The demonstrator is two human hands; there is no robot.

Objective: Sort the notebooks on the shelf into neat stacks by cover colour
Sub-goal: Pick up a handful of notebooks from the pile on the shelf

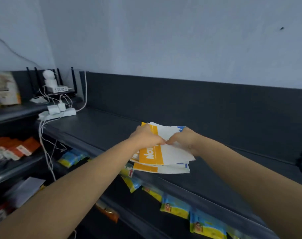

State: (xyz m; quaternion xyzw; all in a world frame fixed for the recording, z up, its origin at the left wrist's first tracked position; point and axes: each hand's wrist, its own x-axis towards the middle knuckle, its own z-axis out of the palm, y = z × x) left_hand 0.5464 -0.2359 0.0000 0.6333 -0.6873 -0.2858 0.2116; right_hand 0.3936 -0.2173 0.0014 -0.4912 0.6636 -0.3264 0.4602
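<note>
- Well left of the grip: white power strip, plugs in it, at the left end of the dark shelf.
- Left hand: fingers curled, pinching the top notebook on its orange band.
- Top notebook: orange-and-white cover, lies under both hands on a loose, fanned notebook pile on the shelf.
- Right hand: fingers curled on the same notebook's white part, fingertips touching the left hand's.
- Below the grip, rightward: yellow-blue sachets hang along the shelf front.
</note>
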